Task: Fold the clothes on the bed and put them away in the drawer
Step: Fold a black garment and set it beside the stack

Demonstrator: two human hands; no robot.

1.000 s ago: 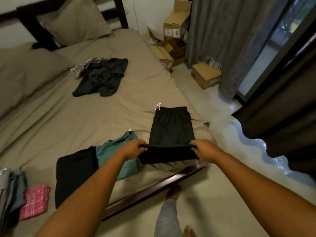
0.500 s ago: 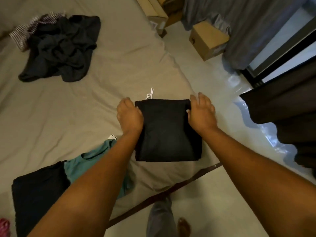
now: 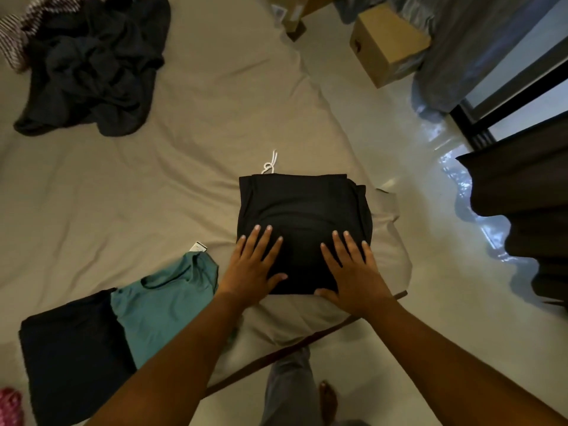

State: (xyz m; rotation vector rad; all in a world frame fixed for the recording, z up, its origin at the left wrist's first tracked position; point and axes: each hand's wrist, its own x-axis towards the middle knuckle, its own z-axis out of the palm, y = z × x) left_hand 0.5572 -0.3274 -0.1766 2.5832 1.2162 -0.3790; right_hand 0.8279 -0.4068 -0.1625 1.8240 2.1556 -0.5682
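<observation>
The folded black shorts (image 3: 302,207) lie at the near corner of the bed (image 3: 184,179), and a white drawstring (image 3: 270,162) peeps out from their far edge. On their near half rest both hands, the left hand (image 3: 250,269) and the right hand (image 3: 353,272). The grip of each is spread, with fingers straight and flat on the cloth, pinching nothing. I judge this to be the pressing of the fold. To do it well, the palms should push evenly and slide outward, so that the air goes out and the layers at the right edge, which look a little stepped, come into line, without dragging the sheet below. Left of the shorts and nearer, a teal shirt (image 3: 163,302) lies beside a folded black garment (image 3: 73,355). Far beyond the shorts to the left waits an unfolded dark heap (image 3: 92,66) with a striped cloth (image 3: 15,35). Right of the shorts the bed ends and a shiny floor (image 3: 430,302) begins, with a cardboard box (image 3: 387,47) and a grey curtain (image 3: 461,41) further off. No drawer is visible.
</observation>
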